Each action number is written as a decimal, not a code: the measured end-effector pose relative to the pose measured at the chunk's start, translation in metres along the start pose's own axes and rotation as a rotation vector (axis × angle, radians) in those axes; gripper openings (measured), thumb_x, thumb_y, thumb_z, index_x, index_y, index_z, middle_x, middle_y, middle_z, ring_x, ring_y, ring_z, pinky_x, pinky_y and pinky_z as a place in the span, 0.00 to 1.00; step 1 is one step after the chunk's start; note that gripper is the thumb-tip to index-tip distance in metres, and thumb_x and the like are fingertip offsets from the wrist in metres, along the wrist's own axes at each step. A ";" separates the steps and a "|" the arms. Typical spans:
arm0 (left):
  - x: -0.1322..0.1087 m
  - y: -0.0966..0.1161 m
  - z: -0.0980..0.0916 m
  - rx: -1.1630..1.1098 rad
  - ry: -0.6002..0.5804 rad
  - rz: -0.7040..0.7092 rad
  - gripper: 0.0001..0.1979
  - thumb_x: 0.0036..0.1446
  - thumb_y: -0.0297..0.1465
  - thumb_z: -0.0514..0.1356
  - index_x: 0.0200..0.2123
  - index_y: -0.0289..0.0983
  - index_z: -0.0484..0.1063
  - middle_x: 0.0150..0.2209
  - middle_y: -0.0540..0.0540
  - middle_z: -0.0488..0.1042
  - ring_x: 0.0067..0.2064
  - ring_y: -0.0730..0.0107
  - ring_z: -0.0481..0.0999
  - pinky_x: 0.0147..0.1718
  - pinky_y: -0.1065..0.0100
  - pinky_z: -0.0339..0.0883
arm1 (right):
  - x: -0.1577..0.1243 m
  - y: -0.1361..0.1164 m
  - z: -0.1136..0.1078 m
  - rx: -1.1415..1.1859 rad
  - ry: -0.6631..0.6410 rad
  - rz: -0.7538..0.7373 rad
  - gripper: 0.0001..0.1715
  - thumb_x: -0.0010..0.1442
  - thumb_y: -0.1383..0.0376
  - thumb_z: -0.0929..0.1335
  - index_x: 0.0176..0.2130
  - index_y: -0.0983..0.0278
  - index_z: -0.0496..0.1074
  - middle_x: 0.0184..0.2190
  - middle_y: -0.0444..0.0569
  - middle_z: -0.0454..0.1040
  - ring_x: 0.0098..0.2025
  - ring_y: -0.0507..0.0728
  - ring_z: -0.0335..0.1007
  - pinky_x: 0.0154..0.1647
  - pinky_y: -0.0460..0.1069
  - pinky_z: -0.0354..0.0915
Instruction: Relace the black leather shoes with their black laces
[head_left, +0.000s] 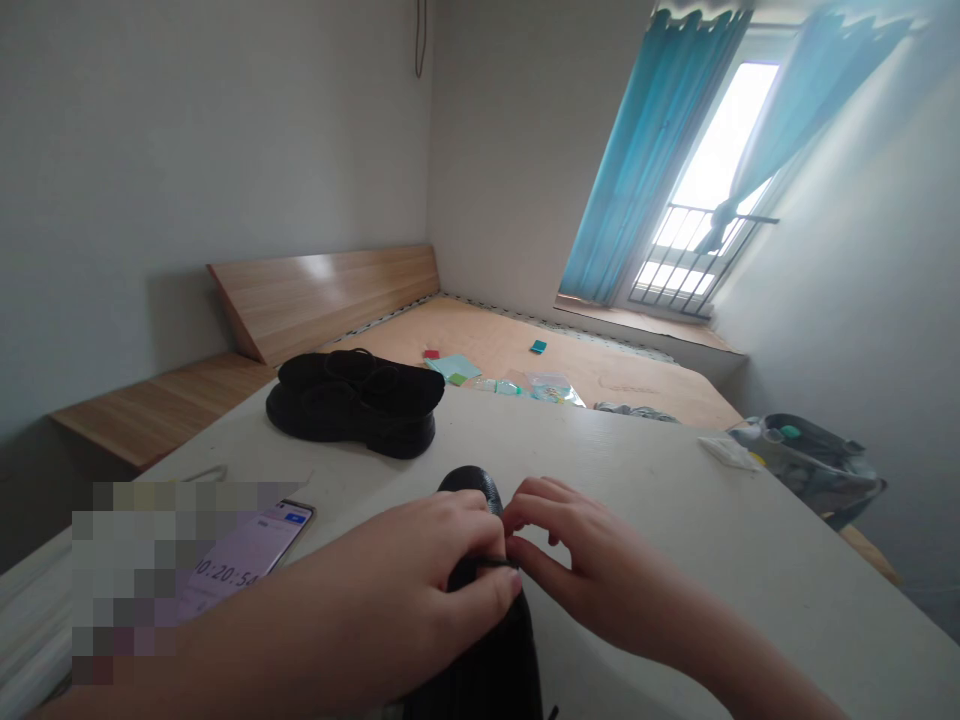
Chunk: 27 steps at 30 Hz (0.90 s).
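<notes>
A black shoe (487,640) lies toe-away on the white table (675,520) just in front of me. My left hand (442,560) rests over its top, thumb and fingers pinched on a thin black lace. My right hand (577,550) meets it from the right, fingertips pinched close to the same lace. A second black shoe (356,400) sits farther back on the table, left of centre, untouched.
A phone (247,560) with a lit timer screen lies at the left of the table beside a blurred patch. Behind the table is a wooden bed platform (525,350) with small coloured items and a plastic bag. A bin (817,465) stands at the right.
</notes>
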<state>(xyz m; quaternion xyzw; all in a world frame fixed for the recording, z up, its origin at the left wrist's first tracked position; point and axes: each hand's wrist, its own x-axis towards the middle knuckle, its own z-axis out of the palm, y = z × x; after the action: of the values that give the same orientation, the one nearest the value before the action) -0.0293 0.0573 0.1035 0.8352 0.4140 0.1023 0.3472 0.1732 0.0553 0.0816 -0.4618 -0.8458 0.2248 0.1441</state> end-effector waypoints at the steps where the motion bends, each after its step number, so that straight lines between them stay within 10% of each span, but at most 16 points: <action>1: -0.001 0.001 -0.003 -0.074 -0.001 -0.010 0.15 0.64 0.42 0.51 0.29 0.39 0.66 0.30 0.54 0.69 0.32 0.70 0.68 0.30 0.68 0.58 | 0.001 0.001 0.000 0.011 -0.005 -0.010 0.05 0.65 0.68 0.64 0.37 0.60 0.70 0.37 0.45 0.70 0.42 0.56 0.65 0.41 0.51 0.63; 10: -0.020 0.010 -0.021 -0.350 0.081 0.066 0.24 0.65 0.50 0.47 0.27 0.40 0.68 0.24 0.55 0.61 0.27 0.74 0.60 0.25 0.73 0.55 | 0.013 0.022 0.010 0.397 -0.143 -0.003 0.06 0.64 0.66 0.64 0.37 0.62 0.71 0.37 0.45 0.68 0.40 0.54 0.68 0.38 0.48 0.65; 14: -0.015 0.009 -0.018 -0.073 0.015 0.018 0.31 0.68 0.47 0.38 0.23 0.39 0.69 0.21 0.52 0.64 0.24 0.72 0.64 0.25 0.69 0.55 | 0.015 0.024 0.015 0.402 -0.114 -0.004 0.07 0.64 0.63 0.65 0.34 0.62 0.69 0.35 0.45 0.66 0.36 0.53 0.65 0.36 0.49 0.64; 19: 0.003 -0.005 -0.001 0.393 0.082 -0.009 0.16 0.66 0.36 0.47 0.32 0.38 0.71 0.32 0.47 0.74 0.32 0.62 0.73 0.28 0.64 0.57 | 0.012 0.011 0.029 0.317 0.108 -0.044 0.12 0.68 0.63 0.60 0.32 0.62 0.64 0.36 0.46 0.62 0.40 0.55 0.59 0.46 0.53 0.60; 27: 0.010 -0.018 0.018 0.466 0.038 -0.048 0.18 0.67 0.34 0.44 0.51 0.36 0.69 0.50 0.37 0.72 0.48 0.49 0.75 0.45 0.49 0.69 | 0.010 0.006 0.017 0.607 0.082 0.035 0.29 0.66 0.47 0.60 0.22 0.62 0.59 0.28 0.44 0.61 0.33 0.54 0.58 0.40 0.52 0.61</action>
<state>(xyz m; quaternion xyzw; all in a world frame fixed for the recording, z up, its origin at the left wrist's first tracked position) -0.0256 0.0638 0.0776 0.8807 0.4525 0.0115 0.1394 0.1643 0.0623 0.0641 -0.4208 -0.7253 0.4511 0.3055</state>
